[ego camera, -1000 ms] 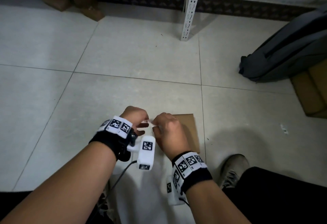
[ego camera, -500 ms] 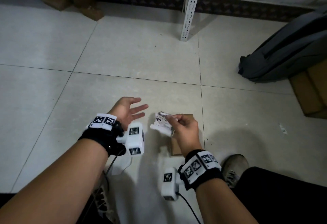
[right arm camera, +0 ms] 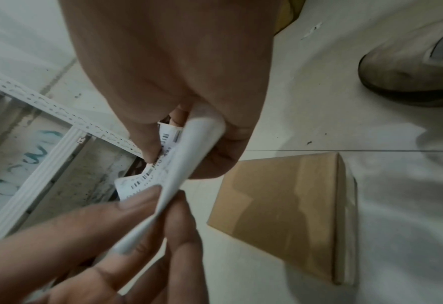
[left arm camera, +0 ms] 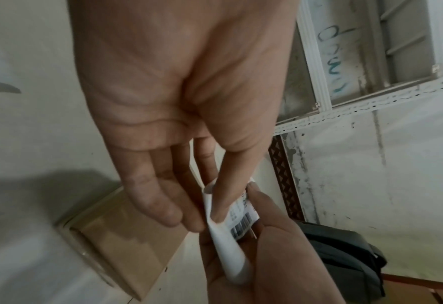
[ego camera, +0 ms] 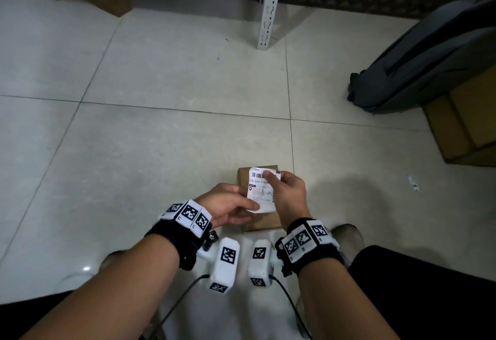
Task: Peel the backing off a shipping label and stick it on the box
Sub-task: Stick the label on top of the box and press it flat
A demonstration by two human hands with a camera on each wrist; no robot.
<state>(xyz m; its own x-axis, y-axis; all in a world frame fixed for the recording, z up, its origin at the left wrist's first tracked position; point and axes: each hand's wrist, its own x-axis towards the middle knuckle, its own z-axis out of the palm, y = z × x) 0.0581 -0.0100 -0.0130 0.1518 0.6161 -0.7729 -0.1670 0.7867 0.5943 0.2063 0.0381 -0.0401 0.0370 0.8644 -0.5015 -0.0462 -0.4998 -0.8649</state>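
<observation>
Both hands hold the shipping label (ego camera: pixel 262 189) above the box (ego camera: pixel 264 220), which lies on the floor (ego camera: pixel 161 138). The right hand (ego camera: pixel 288 194) has its grip pinched on the label's far end; the left hand (ego camera: pixel 228 205) pinches the near end. The hands and label hide much of the box top. Whether any backing remains cannot be made out.

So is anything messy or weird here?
A little. The label is curled, not flat, pinched by the left hand and right hand above the box. A small white scrap lies on the floor.
</observation>
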